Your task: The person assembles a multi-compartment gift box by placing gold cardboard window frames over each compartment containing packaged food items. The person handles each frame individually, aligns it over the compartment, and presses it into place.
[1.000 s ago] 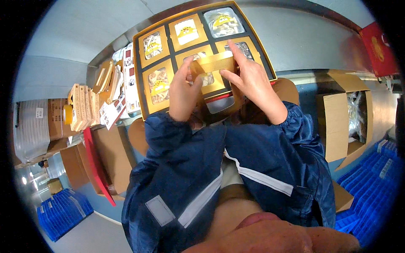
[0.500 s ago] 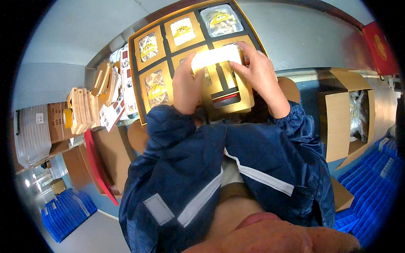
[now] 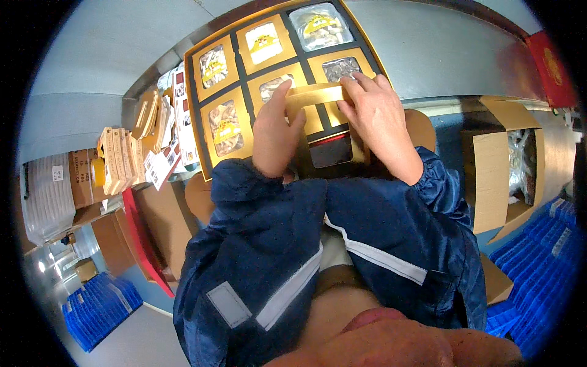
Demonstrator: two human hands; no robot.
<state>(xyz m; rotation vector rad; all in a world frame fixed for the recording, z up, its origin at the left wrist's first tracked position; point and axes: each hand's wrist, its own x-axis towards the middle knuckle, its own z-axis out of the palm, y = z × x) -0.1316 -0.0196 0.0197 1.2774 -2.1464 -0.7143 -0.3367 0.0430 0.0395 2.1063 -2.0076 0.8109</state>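
Between my hands is a gold cardboard cover [image 3: 318, 95], tilted above the near side of a large gold gift box [image 3: 190, 125] with black dividers. My left hand [image 3: 276, 134] grips its left side with fingers bent. My right hand [image 3: 380, 119] pinches its right end between thumb and fingers. Gold packs with clear windows, such as one pack [image 3: 227, 127] at the near left and another [image 3: 341, 67] beyond my right fingers, fill several compartments. The far-right compartment holds a clear plastic tub [image 3: 319, 27] of pale dried food. Below the cover, a dark recess with a red edge shows.
At the left are stacked gold cardboard pieces [image 3: 116, 160] and printed sheets [image 3: 164, 164]. An open carton [image 3: 489, 177] with clear plastic inside stands at the right. Blue crates [image 3: 538, 263] lie at the lower right, others [image 3: 101, 311] at the lower left. A red box [image 3: 551, 70] sits far right.
The gold cover has tipped, so its bright top face now appears as a narrow band. My right hand has shifted slightly toward me, uncovering the pack beyond it.
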